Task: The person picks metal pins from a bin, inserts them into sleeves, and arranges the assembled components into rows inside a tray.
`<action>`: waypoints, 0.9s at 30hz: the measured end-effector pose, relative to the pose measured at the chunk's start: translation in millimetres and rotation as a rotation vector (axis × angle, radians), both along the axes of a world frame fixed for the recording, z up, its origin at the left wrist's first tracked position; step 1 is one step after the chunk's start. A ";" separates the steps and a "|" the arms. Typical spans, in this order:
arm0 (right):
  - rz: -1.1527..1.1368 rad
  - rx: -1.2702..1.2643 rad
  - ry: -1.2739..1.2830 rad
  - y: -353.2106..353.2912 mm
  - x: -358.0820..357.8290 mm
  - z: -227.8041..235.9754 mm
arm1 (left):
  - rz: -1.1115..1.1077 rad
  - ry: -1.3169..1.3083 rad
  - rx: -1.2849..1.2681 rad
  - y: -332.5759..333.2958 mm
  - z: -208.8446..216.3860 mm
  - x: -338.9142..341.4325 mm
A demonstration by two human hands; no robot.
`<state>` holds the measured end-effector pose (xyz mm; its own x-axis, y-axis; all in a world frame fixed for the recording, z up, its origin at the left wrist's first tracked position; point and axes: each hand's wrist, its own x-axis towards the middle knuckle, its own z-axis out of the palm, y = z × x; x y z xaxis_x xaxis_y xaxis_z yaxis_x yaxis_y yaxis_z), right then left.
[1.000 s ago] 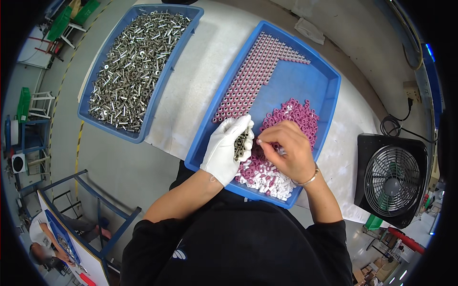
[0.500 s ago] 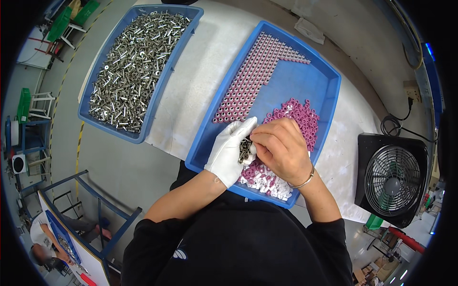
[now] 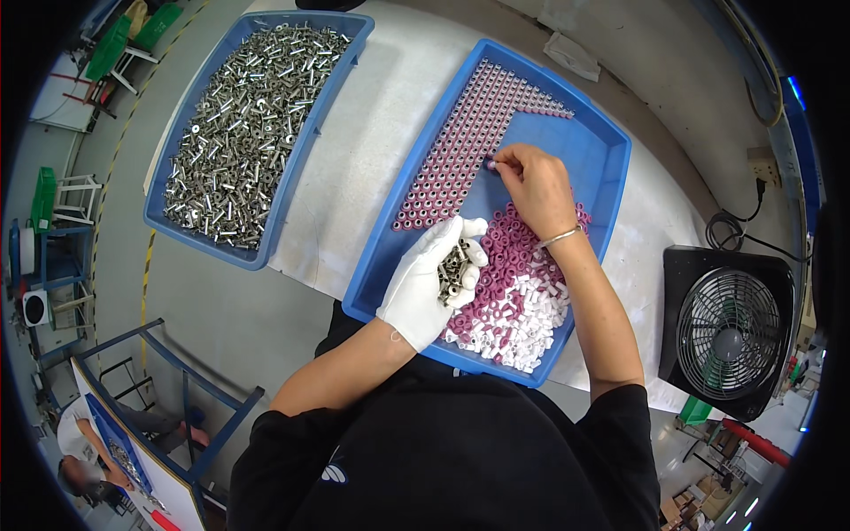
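My left hand (image 3: 429, 274), in a white glove, is cupped round several small metal sleeves (image 3: 453, 270) over the near left of a blue tray (image 3: 376, 257). My bare right hand (image 3: 538, 188) pinches a small pink-and-metal piece (image 3: 491, 165) at the edge of the standing rows. Those rows of pink-ringed metal pieces (image 3: 456, 146) fill the tray's left side, packed closely. Loose pink rings (image 3: 506, 252) lie in a heap below my right hand. White plastic sleeves (image 3: 540, 305) are heaped at the tray's near end, with some pink rings among them.
A second blue tray (image 3: 305, 146) full of metal rivet-like parts (image 3: 252, 124) stands at the left of the white table (image 3: 354, 159). On the right is a black fan (image 3: 730, 332) with its cord. A cloth (image 3: 571, 57) lies by the wall. Another person (image 3: 84, 434) sits at far left.
My right hand has moved away from the left one, up to the rows, carrying a small piece. The left hand has opened out a little, showing more of the metal sleeves.
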<state>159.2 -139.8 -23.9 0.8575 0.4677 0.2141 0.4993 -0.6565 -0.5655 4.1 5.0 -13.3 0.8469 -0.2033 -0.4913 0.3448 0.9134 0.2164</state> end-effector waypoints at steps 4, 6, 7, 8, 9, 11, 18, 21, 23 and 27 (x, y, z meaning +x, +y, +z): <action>0.022 0.012 -0.014 3.9 5.7 -11.7 | 0.018 0.004 0.003 1.9 6.6 0.7; 0.018 0.028 -0.001 2.4 6.5 -13.6 | 0.026 0.019 -0.010 1.4 11.0 2.9; 0.017 0.026 0.000 2.4 5.3 -11.1 | 0.025 0.020 -0.011 1.6 11.6 3.1; -0.004 0.024 0.022 1.1 2.9 -5.6 | 0.019 0.016 -0.001 1.6 12.1 3.6; -0.022 0.021 0.046 0.3 -1.0 2.4 | 0.016 0.013 0.008 1.7 12.5 3.1; -0.062 0.013 0.093 -3.1 -10.9 19.8 | 0.006 0.005 0.026 1.2 12.6 2.4; 0.097 -0.369 0.069 -63.8 -59.4 58.1 | 0.006 -0.017 0.043 1.7 3.9 1.8; 0.107 -0.502 0.115 -82.7 -78.5 64.0 | 0.040 0.006 -0.052 0.0 3.3 2.6; 0.097 -0.521 0.092 -87.7 -88.3 63.0 | 0.031 0.007 -0.038 -2.5 4.4 3.8; 0.090 -0.569 0.022 -92.8 -99.7 55.0 | 0.023 0.017 0.013 -5.3 6.1 3.7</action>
<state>59.5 -232.6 31.1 0.8106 0.5750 -0.1105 0.5590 -0.8161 -0.1464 7.8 -0.2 -7.2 0.8428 -0.1774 -0.5081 0.3273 0.9184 0.2223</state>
